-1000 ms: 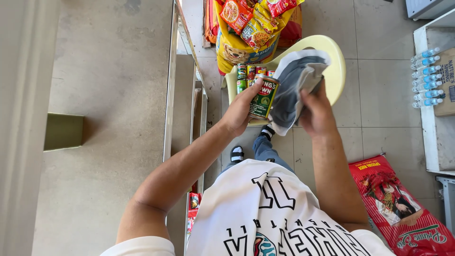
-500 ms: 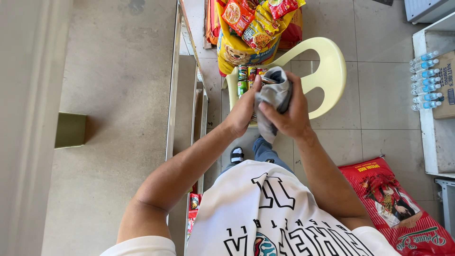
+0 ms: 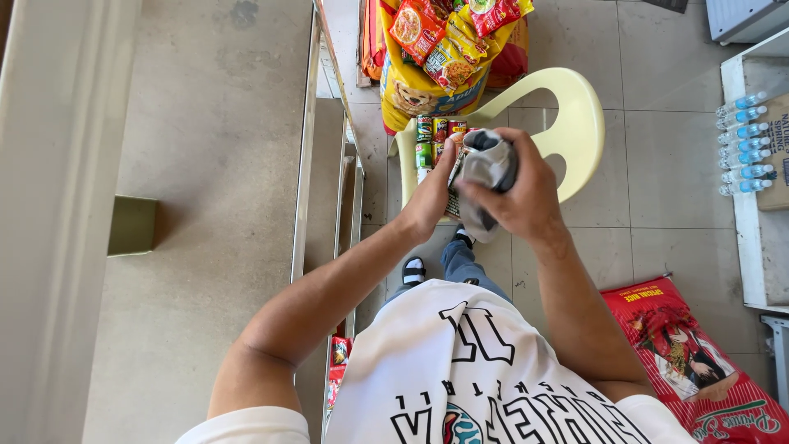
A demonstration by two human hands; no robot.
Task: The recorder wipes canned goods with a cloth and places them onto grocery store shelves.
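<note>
I look straight down over my white printed shirt. My left hand (image 3: 429, 197) grips a can (image 3: 454, 182) from the side; only a thin strip of it shows. My right hand (image 3: 522, 193) presses a grey cloth (image 3: 485, 168) over the can's top and front, hiding most of it. Both hands are held above the seat of a pale yellow plastic chair (image 3: 575, 123). Several more small cans (image 3: 436, 136) stand on the chair seat just beyond my hands.
A yellow sack with snack packets (image 3: 436, 57) piled on it rests at the chair's far side. A red printed bag (image 3: 699, 362) lies on the tiled floor at right. Water bottles (image 3: 744, 144) sit on a white shelf. A metal shelf frame (image 3: 308, 164) runs along my left.
The can's green and red label was exposed a second ago with the cloth held open beside it; my right hand has since brought the cloth over the can, covering it.
</note>
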